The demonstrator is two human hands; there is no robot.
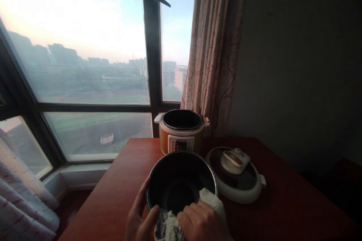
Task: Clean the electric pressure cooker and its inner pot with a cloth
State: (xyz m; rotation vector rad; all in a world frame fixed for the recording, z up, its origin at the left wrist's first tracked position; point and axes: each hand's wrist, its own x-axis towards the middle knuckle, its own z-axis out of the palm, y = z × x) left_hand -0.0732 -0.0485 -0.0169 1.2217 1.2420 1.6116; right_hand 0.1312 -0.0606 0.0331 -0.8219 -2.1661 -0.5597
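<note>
A dark inner pot (181, 180) with a metal rim stands on the red-brown table (118, 196), just in front of me. My left hand (140, 220) grips the pot's near left wall, thumb over the rim. My right hand (202, 222) is closed on a white cloth (212, 201) that drapes over the pot's near rim and hangs down its front. Behind the pot stands an orange pressure cooker base (181, 131), open, with a control panel facing me. Its lid (236, 173) lies flat on the table to the right, handle up.
A large window (85, 64) with a dark frame fills the left and centre. A patterned curtain (215, 52) hangs behind the cooker. A dark wall is on the right. Another light curtain (19, 196) shows at the lower left, beside the window sill.
</note>
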